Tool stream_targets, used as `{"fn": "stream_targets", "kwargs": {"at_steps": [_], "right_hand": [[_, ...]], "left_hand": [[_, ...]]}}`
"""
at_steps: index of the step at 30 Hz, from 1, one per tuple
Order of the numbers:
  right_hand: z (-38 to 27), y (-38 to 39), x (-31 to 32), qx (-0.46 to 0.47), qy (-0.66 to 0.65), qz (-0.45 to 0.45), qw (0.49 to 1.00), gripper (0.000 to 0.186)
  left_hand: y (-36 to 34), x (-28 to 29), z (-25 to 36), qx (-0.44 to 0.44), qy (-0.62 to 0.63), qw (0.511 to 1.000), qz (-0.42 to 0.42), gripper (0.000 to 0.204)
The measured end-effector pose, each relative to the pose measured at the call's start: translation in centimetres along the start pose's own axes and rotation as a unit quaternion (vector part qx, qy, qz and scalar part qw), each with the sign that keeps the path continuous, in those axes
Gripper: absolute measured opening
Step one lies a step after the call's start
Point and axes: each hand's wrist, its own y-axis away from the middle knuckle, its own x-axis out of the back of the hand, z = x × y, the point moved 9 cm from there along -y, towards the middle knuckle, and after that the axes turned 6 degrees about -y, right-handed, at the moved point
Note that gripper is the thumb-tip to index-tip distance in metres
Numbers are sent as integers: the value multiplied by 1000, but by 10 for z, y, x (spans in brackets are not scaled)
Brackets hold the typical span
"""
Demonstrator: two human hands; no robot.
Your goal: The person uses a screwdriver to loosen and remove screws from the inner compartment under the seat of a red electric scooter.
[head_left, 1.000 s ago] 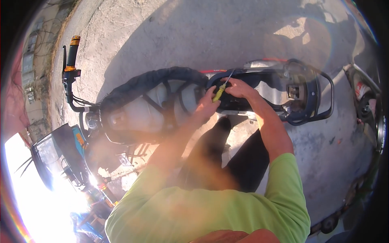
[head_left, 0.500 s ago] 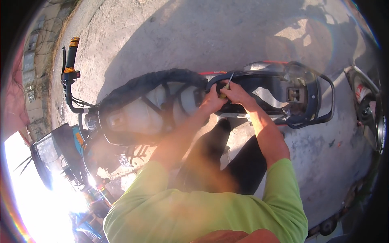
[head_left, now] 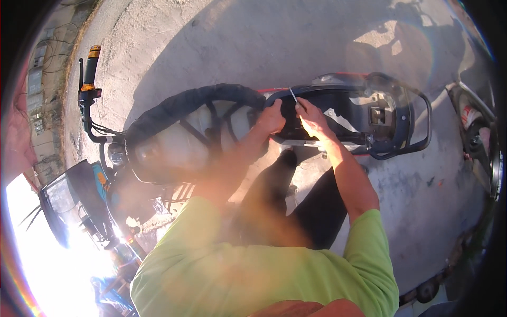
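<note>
Nearest us are the green shirt and dark trousers. Beyond, our left hand curls at the left end of the scooter's open seat well; we cannot tell whether it pinches anything. Just right, our right hand closes around a screwdriver, its handle hidden. The shaft slants from near right to far left, its tip by the well's far rim, left of and beyond the gripping hand. Farther, marks on the red trim are too small to read.
</note>
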Motion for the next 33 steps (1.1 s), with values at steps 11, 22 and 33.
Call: {"fn": "stream_targets", "kwargs": {"at_steps": [11,22,33], "right_hand": [[15,135,28,-27,168,-108,979,94],[-5,127,3,83,213,-3,974,42],[-9,111,-8,33,236,50,970,39]], "left_hand": [[4,11,33,-50,-186,981,-14,46],[6,21,37,-90,-154,984,-11,43],[11,22,32,-116,-154,980,42,39]]}}
